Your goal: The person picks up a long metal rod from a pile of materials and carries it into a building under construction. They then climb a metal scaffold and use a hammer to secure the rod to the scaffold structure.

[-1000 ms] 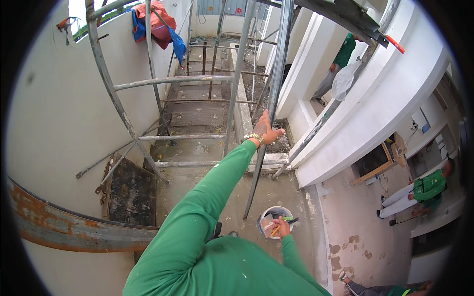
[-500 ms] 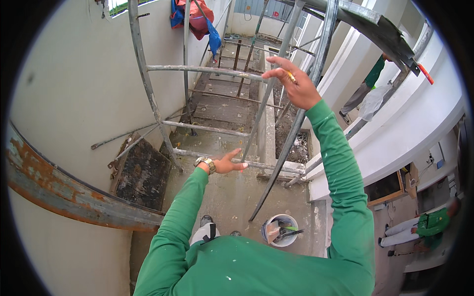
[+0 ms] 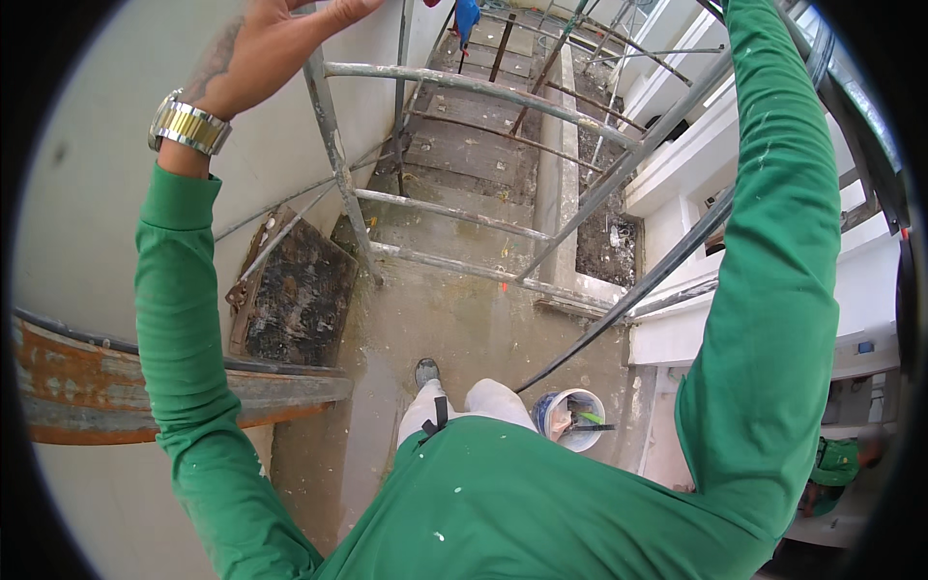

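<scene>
My left hand [image 3: 266, 53] is raised at the upper left, a metal watch [image 3: 190, 128] on its wrist. Its thumb stretches out to the right, apart from the palm; the other fingers run past the top edge. Behind and below it stands a paint-spotted metal scaffold frame [image 3: 333, 130] with several rungs [image 3: 464, 85]. I cannot tell whether the hand touches the post. My right arm [image 3: 778, 203] reaches up past the top edge, so that hand is out of sight. A long grey pole [image 3: 643, 290] slants from beside my leg up behind the right arm.
A bucket [image 3: 547, 406] with tools stands by my leg on the wet floor [image 3: 454, 319]. Left are a rusty beam [image 3: 87, 387] and a dark board [image 3: 300, 290] against the wall. Ahead lie planks [image 3: 474, 145] and a low kerb [image 3: 556, 174]. Another person [image 3: 833, 462] in green is at far right.
Both arms have risen. My left hand has moved from the lower rungs to the upper left, and my right hand has gone out past the top edge. The view has shifted too.
</scene>
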`<action>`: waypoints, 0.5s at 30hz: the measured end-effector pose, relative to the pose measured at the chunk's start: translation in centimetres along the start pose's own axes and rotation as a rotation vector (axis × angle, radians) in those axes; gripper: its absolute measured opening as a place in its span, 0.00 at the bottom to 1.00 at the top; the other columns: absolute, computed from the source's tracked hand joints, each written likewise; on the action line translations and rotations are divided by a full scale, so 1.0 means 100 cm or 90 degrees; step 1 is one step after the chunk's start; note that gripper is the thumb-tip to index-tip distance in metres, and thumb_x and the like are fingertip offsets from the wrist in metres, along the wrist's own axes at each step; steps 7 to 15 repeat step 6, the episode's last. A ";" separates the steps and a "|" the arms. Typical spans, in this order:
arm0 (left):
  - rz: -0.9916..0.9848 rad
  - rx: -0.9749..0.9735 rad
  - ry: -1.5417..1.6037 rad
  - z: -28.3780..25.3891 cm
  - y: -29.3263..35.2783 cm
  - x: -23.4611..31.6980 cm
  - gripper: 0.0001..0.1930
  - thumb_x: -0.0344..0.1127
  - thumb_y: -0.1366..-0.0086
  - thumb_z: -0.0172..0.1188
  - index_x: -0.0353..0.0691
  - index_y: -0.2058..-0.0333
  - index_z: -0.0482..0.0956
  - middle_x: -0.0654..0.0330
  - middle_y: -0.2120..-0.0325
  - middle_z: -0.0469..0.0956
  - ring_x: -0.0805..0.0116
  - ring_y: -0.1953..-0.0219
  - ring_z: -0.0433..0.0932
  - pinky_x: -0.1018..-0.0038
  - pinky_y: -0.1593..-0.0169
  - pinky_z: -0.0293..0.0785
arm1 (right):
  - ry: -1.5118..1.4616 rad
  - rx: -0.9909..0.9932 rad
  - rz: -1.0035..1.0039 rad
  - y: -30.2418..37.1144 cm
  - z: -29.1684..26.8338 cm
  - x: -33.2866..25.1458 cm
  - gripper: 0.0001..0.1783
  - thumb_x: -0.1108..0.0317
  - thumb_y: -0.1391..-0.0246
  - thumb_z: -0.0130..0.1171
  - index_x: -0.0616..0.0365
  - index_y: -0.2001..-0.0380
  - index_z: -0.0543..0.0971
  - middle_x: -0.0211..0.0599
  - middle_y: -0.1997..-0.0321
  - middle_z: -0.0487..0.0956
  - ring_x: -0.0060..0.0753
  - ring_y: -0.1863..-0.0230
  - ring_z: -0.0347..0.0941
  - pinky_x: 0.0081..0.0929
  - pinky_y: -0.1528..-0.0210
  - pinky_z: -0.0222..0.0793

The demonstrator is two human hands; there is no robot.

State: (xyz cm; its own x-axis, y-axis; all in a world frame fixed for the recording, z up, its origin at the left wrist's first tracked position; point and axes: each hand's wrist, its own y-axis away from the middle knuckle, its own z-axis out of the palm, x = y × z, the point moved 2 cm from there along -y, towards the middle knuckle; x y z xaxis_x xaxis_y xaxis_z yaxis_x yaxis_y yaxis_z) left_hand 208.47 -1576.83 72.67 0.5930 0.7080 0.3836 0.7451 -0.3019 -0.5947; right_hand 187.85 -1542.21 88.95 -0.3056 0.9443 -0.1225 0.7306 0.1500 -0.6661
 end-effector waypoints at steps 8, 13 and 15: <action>0.156 0.262 -0.084 -0.006 -0.150 0.014 0.28 0.53 0.38 0.58 0.48 0.42 0.69 0.55 0.45 0.71 0.60 0.44 0.71 0.64 0.44 0.69 | 0.152 0.163 0.041 -0.021 0.000 0.021 0.40 0.30 0.42 0.27 0.50 0.54 0.76 0.42 0.62 0.82 0.45 0.57 0.77 0.44 0.47 0.64; 0.156 0.262 -0.084 -0.006 -0.150 0.014 0.28 0.53 0.38 0.58 0.48 0.42 0.69 0.55 0.45 0.71 0.60 0.44 0.71 0.64 0.44 0.69 | 0.152 0.163 0.041 -0.021 0.000 0.021 0.40 0.30 0.42 0.27 0.50 0.54 0.76 0.42 0.62 0.82 0.45 0.57 0.77 0.44 0.47 0.64; 0.156 0.262 -0.084 -0.006 -0.150 0.014 0.28 0.53 0.38 0.58 0.48 0.42 0.69 0.55 0.45 0.71 0.60 0.44 0.71 0.64 0.44 0.69 | 0.152 0.163 0.041 -0.021 0.000 0.021 0.40 0.30 0.42 0.27 0.50 0.54 0.76 0.42 0.62 0.82 0.45 0.57 0.77 0.44 0.47 0.64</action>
